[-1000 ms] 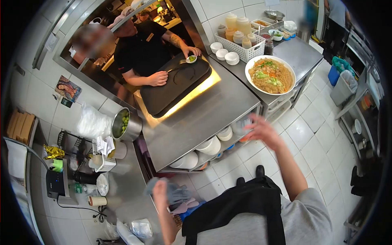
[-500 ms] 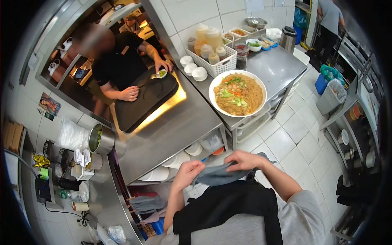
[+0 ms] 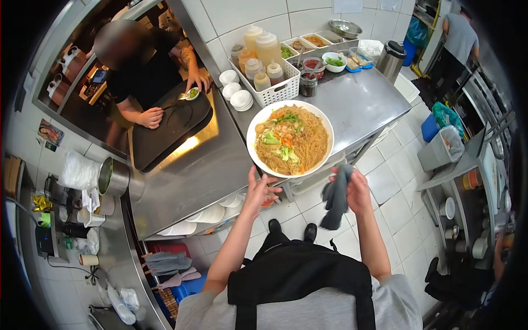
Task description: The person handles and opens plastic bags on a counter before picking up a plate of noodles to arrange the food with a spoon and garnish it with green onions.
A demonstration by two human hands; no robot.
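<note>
A large white bowl (image 3: 252, 144) heaped with noodles (image 3: 308, 135), carrots and greens sits at the near edge of the steel counter. My left hand (image 3: 260, 192) is just below the bowl's near left rim, fingers spread, with nothing in it. In my right hand (image 3: 358, 190) a grey cloth (image 3: 336, 198) is gripped and hangs down, to the right of the bowl and over the floor.
A white basket of squeeze bottles (image 3: 279, 91) and stacked small bowls (image 3: 241, 100) stand behind the noodles. Across the pass, a person in black (image 3: 144, 77) holds a small cup above a dark tray (image 3: 176, 124). A thermos (image 3: 391, 58) is at the right end.
Both hands have moved forward toward the bowl and apart. My left hand has let go of the cloth, which now hangs from my right hand alone.
</note>
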